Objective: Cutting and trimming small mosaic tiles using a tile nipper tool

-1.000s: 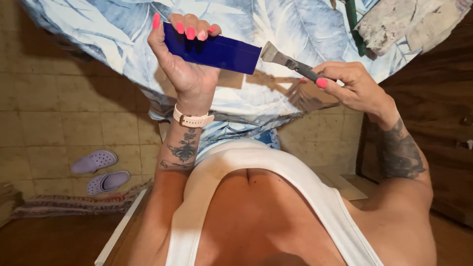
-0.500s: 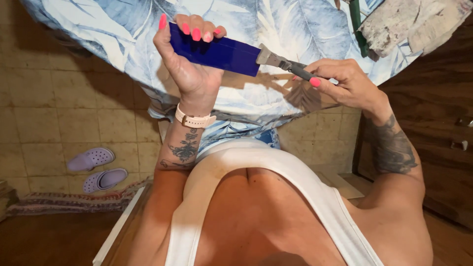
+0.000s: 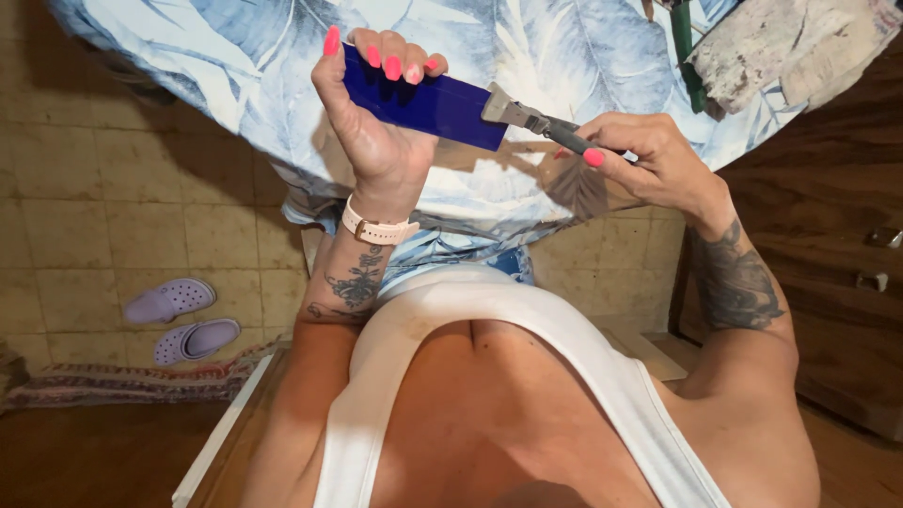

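Observation:
My left hand [image 3: 372, 118] is closed around a flat dark blue rectangular block [image 3: 442, 103], held up over a leaf-patterned cloth [image 3: 527, 47]. My right hand [image 3: 649, 160] grips the dark handle of a small flat brush [image 3: 531, 118]. The brush's metal ferrule and bristle end touch the right end of the blue block. A pale wristband sits on my left wrist.
A paint-stained board [image 3: 790, 47] and a green strip [image 3: 685, 52] lie on the cloth at upper right. Two lilac clogs [image 3: 183, 320] rest on the tiled floor at left beside a striped rug [image 3: 122, 384]. Dark wooden furniture [image 3: 837, 245] stands at right.
The brush tip has slid left and now touches the right end of the blue block. My left hand has kept its grip and barely moved.

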